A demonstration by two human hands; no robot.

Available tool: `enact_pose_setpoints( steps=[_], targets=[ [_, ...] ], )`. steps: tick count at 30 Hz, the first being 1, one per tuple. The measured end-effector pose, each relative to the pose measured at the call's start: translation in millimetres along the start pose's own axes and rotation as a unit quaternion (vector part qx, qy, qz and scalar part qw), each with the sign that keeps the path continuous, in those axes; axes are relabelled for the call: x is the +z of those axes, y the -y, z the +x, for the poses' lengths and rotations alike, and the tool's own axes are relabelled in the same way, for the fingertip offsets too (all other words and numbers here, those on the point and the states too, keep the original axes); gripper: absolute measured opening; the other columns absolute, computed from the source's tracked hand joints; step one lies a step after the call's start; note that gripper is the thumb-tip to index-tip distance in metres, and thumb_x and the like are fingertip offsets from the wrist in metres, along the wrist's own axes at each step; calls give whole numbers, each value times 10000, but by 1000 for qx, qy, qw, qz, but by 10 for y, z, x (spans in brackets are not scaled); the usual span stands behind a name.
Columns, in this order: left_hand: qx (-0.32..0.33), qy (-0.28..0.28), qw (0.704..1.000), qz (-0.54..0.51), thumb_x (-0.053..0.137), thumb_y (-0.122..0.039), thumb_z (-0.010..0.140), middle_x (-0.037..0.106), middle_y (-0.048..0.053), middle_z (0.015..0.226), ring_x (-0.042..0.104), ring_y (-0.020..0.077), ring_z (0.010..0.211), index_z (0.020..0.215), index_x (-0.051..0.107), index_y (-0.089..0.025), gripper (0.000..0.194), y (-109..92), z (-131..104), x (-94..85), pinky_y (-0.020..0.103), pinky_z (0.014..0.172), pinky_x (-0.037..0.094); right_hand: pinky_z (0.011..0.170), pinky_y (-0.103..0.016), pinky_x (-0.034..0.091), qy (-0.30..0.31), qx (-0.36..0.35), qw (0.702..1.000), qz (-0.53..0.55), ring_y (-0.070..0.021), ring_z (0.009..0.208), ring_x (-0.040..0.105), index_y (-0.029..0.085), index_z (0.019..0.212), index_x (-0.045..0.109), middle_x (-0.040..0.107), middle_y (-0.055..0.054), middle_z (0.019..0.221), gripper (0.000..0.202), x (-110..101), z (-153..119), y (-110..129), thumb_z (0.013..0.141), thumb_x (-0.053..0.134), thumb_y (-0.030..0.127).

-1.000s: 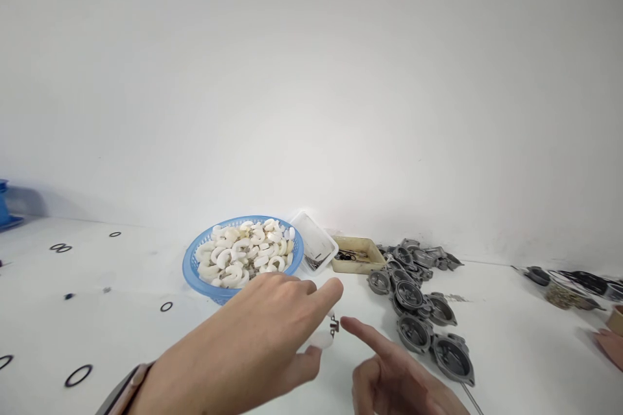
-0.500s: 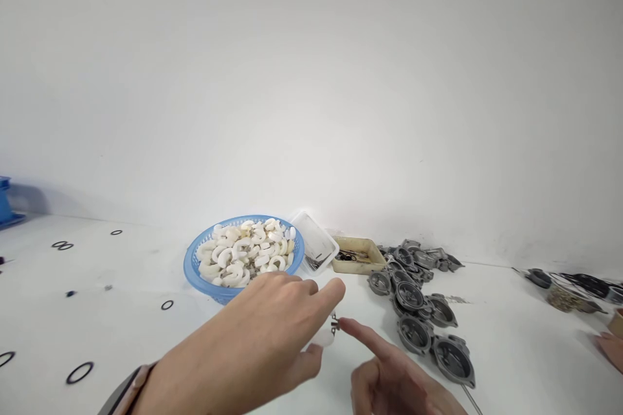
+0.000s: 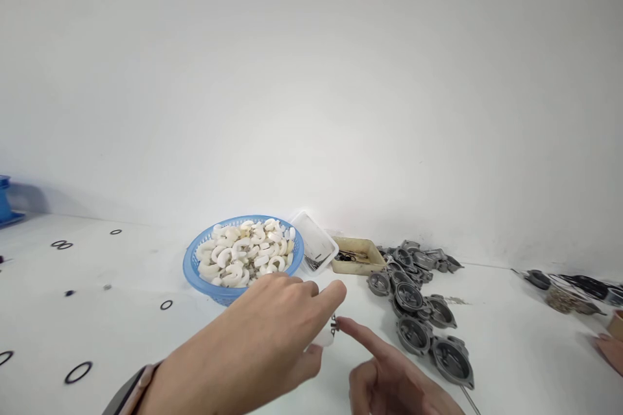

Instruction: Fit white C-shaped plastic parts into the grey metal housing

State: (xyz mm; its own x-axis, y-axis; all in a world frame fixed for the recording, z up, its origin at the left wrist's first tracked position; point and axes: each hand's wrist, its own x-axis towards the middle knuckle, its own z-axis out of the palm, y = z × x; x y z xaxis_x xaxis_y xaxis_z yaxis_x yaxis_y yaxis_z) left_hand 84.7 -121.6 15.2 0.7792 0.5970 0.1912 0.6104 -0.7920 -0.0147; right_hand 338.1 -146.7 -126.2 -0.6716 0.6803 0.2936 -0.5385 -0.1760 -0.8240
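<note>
We see our left hand [image 3: 265,337] reaching in from the lower left, forearm slanting up toward centre, back of the hand up, w/ a watch strap [image 3: 127,389] at the wrist. Index finger is stretched fwd and the thumb curls under; between them sits a small white plastic piece [image 3: 325,336], pinched lightly. The other fingers are loosely bent over it, so the hand is half closed round the piece.

Our right hand [image 3: 396,379] comes up from the bottom edge, index finger extended and pointing left, its tip touching or just beside a small metal clip [image 3: 333,323] at the white piece's upper edge; we can't tell if it truly touches. The rest of that hand's fingers are folded in; nothing is gripped that we can see. Piece and clip sit just above the white table [image 3: 121,298], between both hands, in front of the blue basket [image 3: 195,266].

The basket holds a heap of white curved parts [image 3: 243,253]. Just right of it a clear plastic tub [image 3: 316,246] leans tilted, then a beige tray [image 3: 357,253] w/ small dark bits. Further right lies a cluster of grey metal housings [image 3: 413,301], trailing toward us. Black O-rings [image 3: 78,373] are scattered over the table's left side. At the far right edge another person's hand [image 3: 610,347] shows, near more dark parts [image 3: 569,292].
</note>
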Motion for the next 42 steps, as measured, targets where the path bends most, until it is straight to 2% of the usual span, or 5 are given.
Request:
enact_pose_setpoints(
  steps=[9, 22, 33, 37, 42],
  targets=[
    [-3, -1, 1000, 5, 583, -74, 800, 586, -23, 822, 561, 246, 723, 978, 442, -269, 299, 20, -45, 6, 331, 588, 278, 688, -226, 462, -20, -7, 1000, -6, -123, 697, 597, 248, 1586, 427, 719, -64, 916, 1103, 19, -10, -23, 680, 905, 656],
    [2, 8, 1000, 15, 545, -44, 793, 623, -15, 838, 617, 261, 737, 1023, 429, -261, 337, -35, 1, -36, 331, 586, 281, 726, -331, 442, -84, 37, 993, -79, -135, 601, 521, 206, 1619, 331, 646, -7, 804, 1409, -27, -24, -80, 485, 855, 856],
    [1, 14, 1000, 8, 566, -40, 808, 625, -12, 850, 610, 262, 753, 991, 451, -261, 309, -45, -8, -47, 336, 589, 280, 735, -287, 452, -50, 16, 997, -54, -127, 646, 548, 250, 1602, 390, 674, -23, 863, 1262, -41, -34, -89, 571, 873, 793],
    [1, 3, 1000, 1, 589, -64, 814, 592, -17, 823, 575, 254, 734, 977, 457, -262, 289, 0, -25, -49, 336, 592, 285, 733, -290, 464, -63, 27, 995, -72, -144, 659, 564, 227, 1612, 368, 680, -37, 854, 1327, -40, -48, -72, 535, 859, 827],
    [1, -4, 1000, 2, 602, -91, 831, 592, -7, 844, 567, 257, 754, 1075, 479, -268, 326, 52, -94, -31, 331, 605, 280, 745, -302, 468, -50, 18, 996, -76, -143, 646, 557, 226, 1619, 352, 680, -39, 853, 1336, -41, -43, -55, 538, 856, 828]
  ],
)
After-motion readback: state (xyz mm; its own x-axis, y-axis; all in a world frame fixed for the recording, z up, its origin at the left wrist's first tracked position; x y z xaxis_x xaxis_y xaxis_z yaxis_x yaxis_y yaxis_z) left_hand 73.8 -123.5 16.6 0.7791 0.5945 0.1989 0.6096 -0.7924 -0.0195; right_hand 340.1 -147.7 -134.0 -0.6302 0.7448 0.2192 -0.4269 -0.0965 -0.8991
